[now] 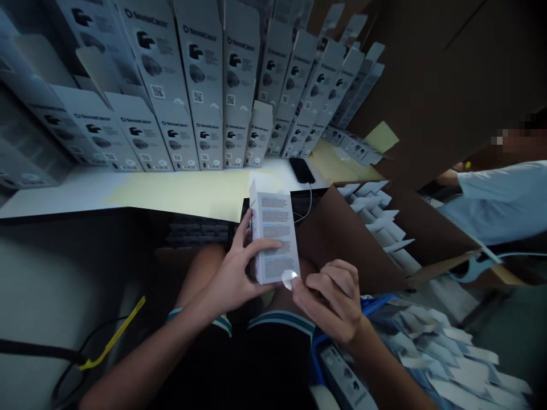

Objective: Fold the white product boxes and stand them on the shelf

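Observation:
A white carton (277,228) with printed text on its face and a raised top flap is tilted above my lap. My left hand (241,265) grips it from the left, thumb across the front. At the carton's lower right corner, my right hand (331,293) pinches a small round clear sticker (290,278), which lies against or just over the carton's face. Whether the sticker is stuck down there cannot be made out. The right fingers are curled in.
Rows of SilverCrest boxes (199,74) stand on the white table (171,185). A phone (301,170) with a cable lies near them. A brown carton (342,236) and a blue crate (316,359) hold more boxes at right. Another person's sleeve (504,196) shows at far right.

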`<move>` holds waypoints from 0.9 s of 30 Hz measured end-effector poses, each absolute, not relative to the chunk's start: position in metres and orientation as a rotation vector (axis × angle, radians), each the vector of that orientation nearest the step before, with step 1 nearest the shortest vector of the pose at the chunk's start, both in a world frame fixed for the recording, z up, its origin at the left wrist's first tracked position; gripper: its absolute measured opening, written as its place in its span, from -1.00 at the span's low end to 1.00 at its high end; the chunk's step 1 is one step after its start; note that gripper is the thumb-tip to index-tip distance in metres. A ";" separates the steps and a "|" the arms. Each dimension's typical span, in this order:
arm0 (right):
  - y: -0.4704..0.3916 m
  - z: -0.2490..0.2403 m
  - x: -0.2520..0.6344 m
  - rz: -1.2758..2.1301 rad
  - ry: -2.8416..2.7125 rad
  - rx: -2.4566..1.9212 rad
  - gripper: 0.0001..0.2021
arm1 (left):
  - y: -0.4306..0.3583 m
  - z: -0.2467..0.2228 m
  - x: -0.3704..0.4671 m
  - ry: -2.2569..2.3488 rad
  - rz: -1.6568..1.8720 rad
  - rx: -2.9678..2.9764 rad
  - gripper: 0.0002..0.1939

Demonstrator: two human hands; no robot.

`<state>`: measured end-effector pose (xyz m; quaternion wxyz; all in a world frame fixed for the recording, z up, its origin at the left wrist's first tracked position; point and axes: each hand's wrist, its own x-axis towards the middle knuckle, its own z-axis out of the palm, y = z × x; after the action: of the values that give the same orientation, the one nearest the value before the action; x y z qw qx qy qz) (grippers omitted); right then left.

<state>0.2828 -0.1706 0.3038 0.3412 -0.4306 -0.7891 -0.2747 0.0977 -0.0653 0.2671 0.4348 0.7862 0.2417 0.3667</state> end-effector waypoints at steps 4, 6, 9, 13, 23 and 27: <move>-0.165 0.308 0.280 -0.736 -2.084 -1.045 -0.86 | -0.065 0.267 0.096 0.619 0.907 1.946 -0.46; -0.162 0.306 0.279 -0.742 -2.089 -1.048 -0.85 | -0.064 0.266 0.096 0.630 0.896 1.942 -0.45; -0.159 0.301 0.279 -0.755 -2.105 -1.051 -0.85 | -0.063 0.266 0.095 0.646 0.888 1.943 -0.43; -0.157 0.295 0.278 -0.745 -2.137 -1.053 -0.87 | -0.062 0.266 0.094 0.661 0.899 1.954 -0.43; -0.160 0.288 0.277 -0.637 -2.172 -1.133 -0.90 | -0.063 0.266 0.091 0.670 0.894 1.924 -0.45; -0.163 0.292 0.281 -0.519 -2.227 -1.177 -0.88 | -0.065 0.266 0.089 0.673 0.870 1.907 -0.46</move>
<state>0.2808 -0.1625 0.2923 0.2812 -0.4391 -0.8310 -0.1938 0.0886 -0.0652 0.2662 0.4528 0.7724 0.2725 0.3523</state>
